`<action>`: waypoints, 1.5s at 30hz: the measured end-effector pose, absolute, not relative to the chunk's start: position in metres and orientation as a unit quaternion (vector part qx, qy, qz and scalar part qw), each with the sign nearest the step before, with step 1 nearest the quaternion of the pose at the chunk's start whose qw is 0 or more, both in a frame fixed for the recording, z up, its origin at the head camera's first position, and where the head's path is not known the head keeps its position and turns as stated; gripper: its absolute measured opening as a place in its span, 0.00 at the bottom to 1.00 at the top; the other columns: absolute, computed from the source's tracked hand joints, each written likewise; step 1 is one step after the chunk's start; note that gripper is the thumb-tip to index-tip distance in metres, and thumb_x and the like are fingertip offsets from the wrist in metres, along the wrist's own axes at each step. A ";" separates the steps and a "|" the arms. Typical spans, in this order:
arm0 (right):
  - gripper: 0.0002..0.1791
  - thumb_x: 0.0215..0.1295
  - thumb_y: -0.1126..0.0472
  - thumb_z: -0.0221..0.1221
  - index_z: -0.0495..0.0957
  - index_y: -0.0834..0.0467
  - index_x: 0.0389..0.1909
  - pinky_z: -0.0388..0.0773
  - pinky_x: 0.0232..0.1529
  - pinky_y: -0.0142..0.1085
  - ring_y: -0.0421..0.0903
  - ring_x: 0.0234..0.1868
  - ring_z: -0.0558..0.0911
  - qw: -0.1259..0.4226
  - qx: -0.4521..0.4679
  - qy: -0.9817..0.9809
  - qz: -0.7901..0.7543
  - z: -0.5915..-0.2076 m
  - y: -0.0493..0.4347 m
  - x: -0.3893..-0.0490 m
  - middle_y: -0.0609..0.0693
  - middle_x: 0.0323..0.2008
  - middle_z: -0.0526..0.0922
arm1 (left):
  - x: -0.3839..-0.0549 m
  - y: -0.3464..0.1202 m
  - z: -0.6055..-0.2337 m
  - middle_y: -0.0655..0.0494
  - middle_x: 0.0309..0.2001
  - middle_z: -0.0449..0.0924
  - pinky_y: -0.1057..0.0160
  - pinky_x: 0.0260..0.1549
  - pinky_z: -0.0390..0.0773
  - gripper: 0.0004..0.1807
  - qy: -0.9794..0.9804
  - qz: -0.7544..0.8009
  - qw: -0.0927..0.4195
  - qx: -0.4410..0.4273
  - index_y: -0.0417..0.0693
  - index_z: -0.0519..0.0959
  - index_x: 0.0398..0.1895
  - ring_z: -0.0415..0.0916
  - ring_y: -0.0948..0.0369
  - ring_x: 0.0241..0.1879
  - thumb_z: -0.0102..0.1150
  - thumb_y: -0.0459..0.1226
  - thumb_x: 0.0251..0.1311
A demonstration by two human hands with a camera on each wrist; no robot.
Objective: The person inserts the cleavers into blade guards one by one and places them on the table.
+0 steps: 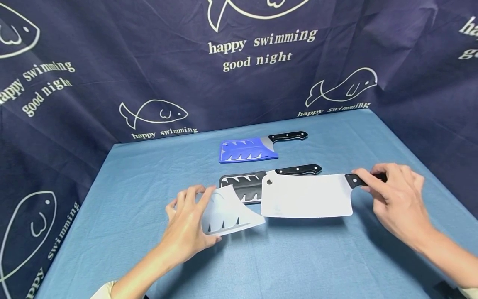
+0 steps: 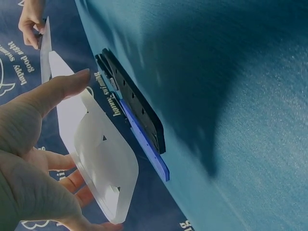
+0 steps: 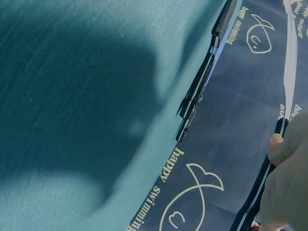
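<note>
My left hand [image 1: 188, 222] holds a white blade cover [image 1: 231, 214] above the table, thumb on its lower edge and fingers at its upper edge. In the left wrist view the cover [image 2: 98, 139] shows small dark slots. My right hand [image 1: 397, 199] grips the black handle [image 1: 356, 180] of a cleaver whose broad bare blade [image 1: 306, 197] points left, its end close to the cover's mouth. The blade looks outside the cover. In the right wrist view, the right hand [image 3: 288, 178] wraps the handle.
Behind them on the blue table [image 1: 261, 265] lies a cleaver in a black cover [image 1: 248, 182], partly hidden by the white cover and bare blade. Farther back lies another cleaver in a blue cover [image 1: 248, 149]. A dark printed curtain [image 1: 239, 91] hangs behind the table.
</note>
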State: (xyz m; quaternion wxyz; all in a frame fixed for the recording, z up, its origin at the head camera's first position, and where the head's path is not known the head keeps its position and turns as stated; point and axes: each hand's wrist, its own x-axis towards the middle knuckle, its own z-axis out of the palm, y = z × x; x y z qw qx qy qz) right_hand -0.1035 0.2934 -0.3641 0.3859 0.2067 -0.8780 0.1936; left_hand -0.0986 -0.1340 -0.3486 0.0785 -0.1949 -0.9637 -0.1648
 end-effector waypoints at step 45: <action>0.21 0.73 0.49 0.40 0.79 0.52 0.49 0.53 0.38 0.59 0.61 0.38 0.67 0.324 0.241 -0.902 0.155 -0.366 0.278 -0.105 0.59 0.38 0.73 | -0.101 -0.126 -0.356 0.55 0.56 0.65 0.37 0.54 0.51 0.60 -0.953 -0.158 0.102 -0.237 0.54 0.68 0.66 0.59 0.53 0.55 0.78 0.44 0.13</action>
